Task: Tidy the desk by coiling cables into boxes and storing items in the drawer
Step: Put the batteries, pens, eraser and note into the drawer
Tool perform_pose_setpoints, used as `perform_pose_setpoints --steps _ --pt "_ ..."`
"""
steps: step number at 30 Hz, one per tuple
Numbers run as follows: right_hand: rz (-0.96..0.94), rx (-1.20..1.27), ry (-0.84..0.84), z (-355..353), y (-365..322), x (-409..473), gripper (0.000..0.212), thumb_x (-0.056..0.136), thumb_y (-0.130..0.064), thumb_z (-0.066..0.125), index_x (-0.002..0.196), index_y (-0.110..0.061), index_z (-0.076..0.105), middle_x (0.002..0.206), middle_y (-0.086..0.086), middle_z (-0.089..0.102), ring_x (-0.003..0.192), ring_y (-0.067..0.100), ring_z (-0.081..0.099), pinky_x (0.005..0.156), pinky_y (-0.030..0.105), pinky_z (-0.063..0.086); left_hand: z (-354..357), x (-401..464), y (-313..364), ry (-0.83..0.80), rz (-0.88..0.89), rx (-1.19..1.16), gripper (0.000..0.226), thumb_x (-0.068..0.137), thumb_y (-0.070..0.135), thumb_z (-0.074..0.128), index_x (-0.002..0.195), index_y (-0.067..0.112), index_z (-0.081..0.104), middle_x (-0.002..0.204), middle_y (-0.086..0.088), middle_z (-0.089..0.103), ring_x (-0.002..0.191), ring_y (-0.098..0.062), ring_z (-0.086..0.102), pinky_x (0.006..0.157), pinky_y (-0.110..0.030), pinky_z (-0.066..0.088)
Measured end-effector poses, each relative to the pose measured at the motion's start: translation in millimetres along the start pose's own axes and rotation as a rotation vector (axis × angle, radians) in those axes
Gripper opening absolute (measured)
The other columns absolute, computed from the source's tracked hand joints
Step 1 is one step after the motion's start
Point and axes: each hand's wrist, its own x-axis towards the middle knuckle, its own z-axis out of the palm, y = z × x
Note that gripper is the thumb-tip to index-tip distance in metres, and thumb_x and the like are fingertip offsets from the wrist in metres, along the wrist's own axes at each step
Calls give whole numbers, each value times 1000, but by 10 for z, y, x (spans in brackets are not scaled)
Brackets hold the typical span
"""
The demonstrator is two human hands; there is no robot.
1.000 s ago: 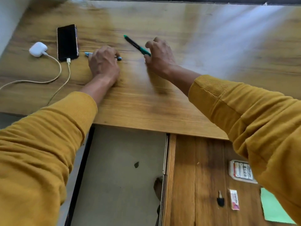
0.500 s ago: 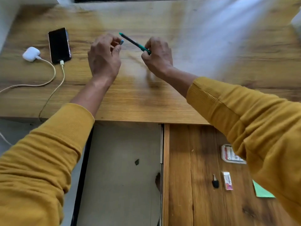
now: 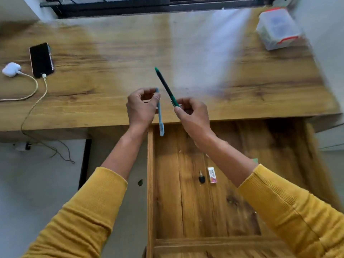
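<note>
Mid-task: our left hand (image 3: 141, 107) pinches a blue pen (image 3: 160, 116), right hand (image 3: 193, 116) a green pen (image 3: 166, 86), both above the open drawer (image 3: 150, 183), 6 o'clock of counter (image 3: 111, 53). Phone cables (image 3: 35, 86) at 9 o'clock uncoiled.

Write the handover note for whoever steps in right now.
Left hand pinches a pale blue pen; right hand pinches a green pen. Both are held above the front edge of the desk.
Drawer is open; a key and an eraser lie inside.
Left: put both pens in. Phone, charger and cable are on the desk, cable not coiled; a plastic box sits at the far right.
</note>
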Motion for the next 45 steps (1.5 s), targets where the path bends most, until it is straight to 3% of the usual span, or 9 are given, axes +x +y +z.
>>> perform_pose_setpoints --steps 7,11,16,20,26,32,37,41,45 --pt "163 -28 36 -650 560 -698 16 101 -21 70 116 -21 74 98 -6 73 92 12 72 81 33 65 382 -839 -226 -162 -316 -95 31 93 0 78 122 10 75 109 -11 78 104 -26 77 87 -40 66" --pt "173 -54 57 -906 754 -861 13 98 -25 74 111 -23 77 98 -5 74 93 17 73 79 42 66 449 -1140 -341 -194 -428 -98 22 100 5 71 120 13 72 113 -10 75 103 -29 77 80 -44 67" --pt "178 55 65 -1100 742 -928 11 98 -21 75 108 -16 77 101 6 75 97 24 74 77 31 65 469 -1477 -428 -309 -600 -92 24 112 19 51 136 21 50 124 -11 64 88 -29 81 63 -42 67" --pt "214 185 32 -1102 752 -873 17 102 -21 70 114 -9 69 103 11 79 97 24 78 76 38 66 449 -1641 -528 -357 -641 -90 27 115 29 41 142 30 36 117 -16 71 84 -35 81 55 -38 64" --pt "225 69 -52 -931 894 -932 17 102 -19 69 115 -9 68 98 7 79 89 16 79 69 30 65 359 -1773 -653 -389 -779 -167 56 105 1 61 146 30 36 123 -18 70 90 -35 81 61 -44 67" --pt "214 29 -64 -808 972 -988 17 100 -17 71 113 -7 69 100 8 77 90 16 79 70 25 64 244 -1808 -709 -317 -666 -185 24 108 -1 54 123 2 72 119 -29 73 87 -30 81 67 -31 67" --pt "204 -5 -69 -753 994 -959 17 100 -17 72 113 -7 69 100 9 76 90 15 78 71 25 64 208 -1796 -707 -340 -643 -298 34 101 -15 56 128 1 69 115 -24 75 104 -35 78 83 -37 67" --pt "204 0 -104 -714 1008 -929 17 101 -17 71 114 -6 69 100 9 77 92 16 78 75 31 66 208 -1860 -759 -318 -567 -254 24 98 10 72 122 6 74 99 -22 76 85 -31 79 70 -33 67" --pt "244 -10 -168 -662 1056 -876 16 100 -15 71 115 -9 69 101 9 77 92 17 78 79 36 66 235 -1887 -868 -311 -460 68 23 98 36 73 110 18 82 80 3 70 71 -10 63 62 -25 53"
